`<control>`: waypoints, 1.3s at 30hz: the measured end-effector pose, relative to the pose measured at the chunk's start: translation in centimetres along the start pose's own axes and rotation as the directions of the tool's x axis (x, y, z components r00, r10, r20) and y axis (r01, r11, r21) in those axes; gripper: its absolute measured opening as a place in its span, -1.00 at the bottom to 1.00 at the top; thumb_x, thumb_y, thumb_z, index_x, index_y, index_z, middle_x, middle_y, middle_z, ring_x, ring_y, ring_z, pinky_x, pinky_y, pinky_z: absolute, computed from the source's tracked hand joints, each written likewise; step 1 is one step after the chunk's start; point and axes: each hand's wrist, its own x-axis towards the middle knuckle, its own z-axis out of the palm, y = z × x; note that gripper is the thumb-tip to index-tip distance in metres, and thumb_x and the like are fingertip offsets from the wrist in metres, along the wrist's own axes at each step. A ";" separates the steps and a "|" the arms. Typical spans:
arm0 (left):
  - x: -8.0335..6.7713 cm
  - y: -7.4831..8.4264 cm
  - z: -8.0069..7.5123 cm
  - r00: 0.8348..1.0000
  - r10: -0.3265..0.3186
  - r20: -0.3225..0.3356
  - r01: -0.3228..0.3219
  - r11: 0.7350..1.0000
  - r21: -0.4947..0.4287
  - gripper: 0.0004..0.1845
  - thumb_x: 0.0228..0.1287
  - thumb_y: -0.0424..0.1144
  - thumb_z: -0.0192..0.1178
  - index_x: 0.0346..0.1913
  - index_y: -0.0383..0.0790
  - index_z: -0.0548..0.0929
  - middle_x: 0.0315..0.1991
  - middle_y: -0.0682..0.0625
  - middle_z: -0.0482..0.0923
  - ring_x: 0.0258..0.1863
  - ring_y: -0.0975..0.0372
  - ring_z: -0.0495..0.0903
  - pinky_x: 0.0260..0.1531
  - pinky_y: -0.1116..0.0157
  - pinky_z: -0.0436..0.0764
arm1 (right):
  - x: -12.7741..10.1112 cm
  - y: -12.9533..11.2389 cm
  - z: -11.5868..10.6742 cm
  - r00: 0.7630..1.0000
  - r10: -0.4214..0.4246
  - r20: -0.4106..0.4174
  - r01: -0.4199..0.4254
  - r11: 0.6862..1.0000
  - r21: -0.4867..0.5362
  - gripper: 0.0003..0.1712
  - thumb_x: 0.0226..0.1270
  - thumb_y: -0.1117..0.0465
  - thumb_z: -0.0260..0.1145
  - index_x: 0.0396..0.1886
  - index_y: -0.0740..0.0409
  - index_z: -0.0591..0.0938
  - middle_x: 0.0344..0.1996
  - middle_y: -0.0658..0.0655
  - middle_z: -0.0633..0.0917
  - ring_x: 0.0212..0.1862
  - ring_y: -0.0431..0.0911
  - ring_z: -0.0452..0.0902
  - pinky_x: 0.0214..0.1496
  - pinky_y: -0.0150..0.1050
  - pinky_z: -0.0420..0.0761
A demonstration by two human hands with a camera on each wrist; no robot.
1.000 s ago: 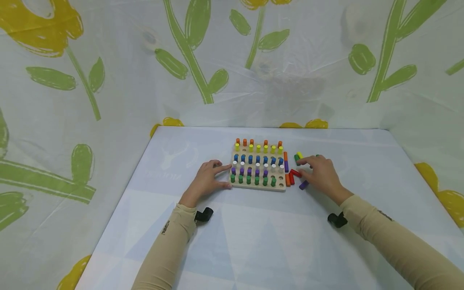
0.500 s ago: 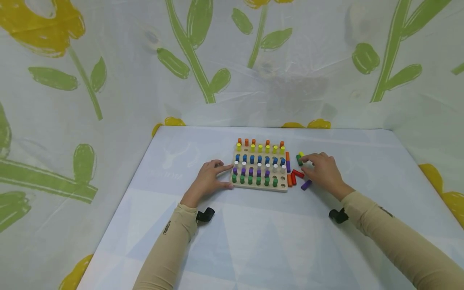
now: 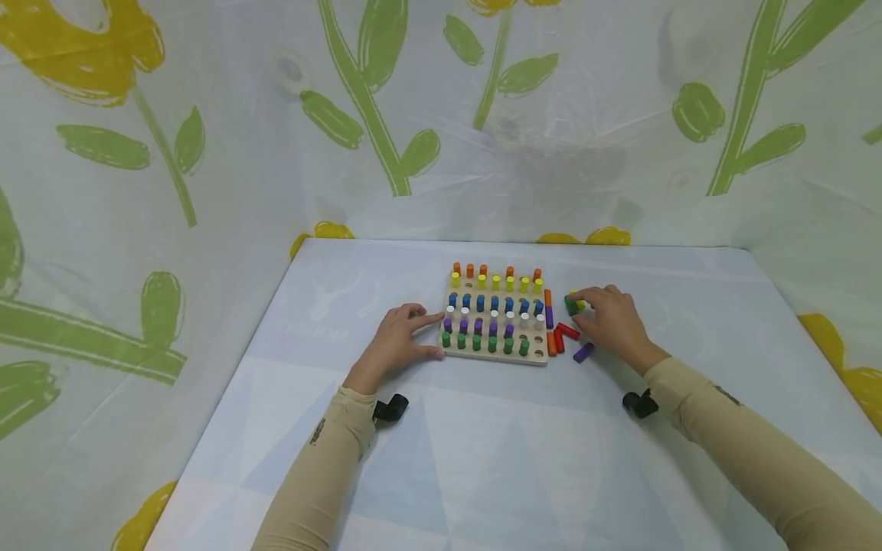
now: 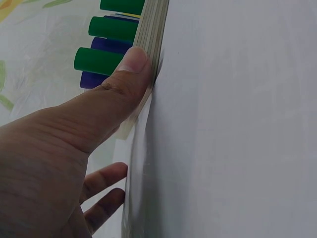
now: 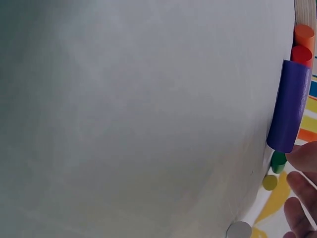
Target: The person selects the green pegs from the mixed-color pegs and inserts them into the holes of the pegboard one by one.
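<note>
near the middle of the head view sits a square pale wooden pegboard (image 3: 494, 315) filled with rows of upright coloured cylinder pegs: orange at the far edge, then yellow, blue, white, purple and green nearest the person. a few holes show bare, toward its right side.

the left hand (image 3: 398, 343) lies flat at the board's left edge, fingers relaxed and spread; the left wrist view shows its thumb (image 4: 130, 69) pressed against the layered wooden side, just under a green peg (image 4: 99, 60). it braces rather than grips.

the right hand (image 3: 612, 321) is right of centre, fingertips curled onto a small green wooden peg (image 3: 571, 305) lying beside a yellow one on the tablecloth; whether it is pinched or only touched, i cannot tell. just left of the hand lie loose pegs: a red one (image 3: 568, 331), an orange one (image 3: 551, 343), and a purple cylinder (image 3: 583, 352) a little nearer the person.

risks, as i judge them: the green peg is round and on its side, so a loose pinch could send it rolling into the yellow neighbour or off toward the right edge. the palm hangs close over the red and purple pegs and could knock them. if the thumb eases off, the board may slide on the smooth cloth.
</note>
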 end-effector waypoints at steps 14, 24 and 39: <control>-0.1 0.1 0.0 1.000 0.014 -0.004 -0.014 1.000 0.001 -0.13 0.08 0.24 0.46 0.49 0.19 0.42 0.39 -0.12 0.32 0.38 -0.07 0.23 0.43 -0.02 0.24 | 0.6 -0.1 -0.2 0.998 0.006 0.057 -0.005 1.000 -0.022 -0.44 0.33 0.25 0.43 0.32 0.19 0.58 0.26 0.33 0.58 0.21 0.27 0.36 0.27 0.28 0.38; -0.1 0.6 -0.3 1.000 0.000 0.001 0.000 1.000 -0.001 -0.13 0.08 0.22 0.47 0.49 0.18 0.43 0.39 -0.11 0.32 0.39 -0.07 0.22 0.44 -0.02 0.23 | 0.7 -0.1 -0.1 0.998 -0.006 0.068 0.009 0.999 -0.046 -0.46 0.34 0.26 0.41 0.31 0.21 0.59 0.22 0.34 0.60 0.20 0.30 0.38 0.25 0.28 0.41; -0.1 0.2 -0.1 1.000 -0.003 -0.002 0.003 1.000 0.002 -0.13 0.08 0.22 0.47 0.48 0.18 0.43 0.37 -0.11 0.33 0.37 -0.07 0.24 0.41 -0.01 0.27 | 0.2 0.0 -0.2 0.994 -0.014 0.105 0.016 1.000 -0.014 -0.41 0.36 0.10 0.40 0.35 0.16 0.56 0.14 0.30 0.66 0.19 0.28 0.39 0.23 0.29 0.39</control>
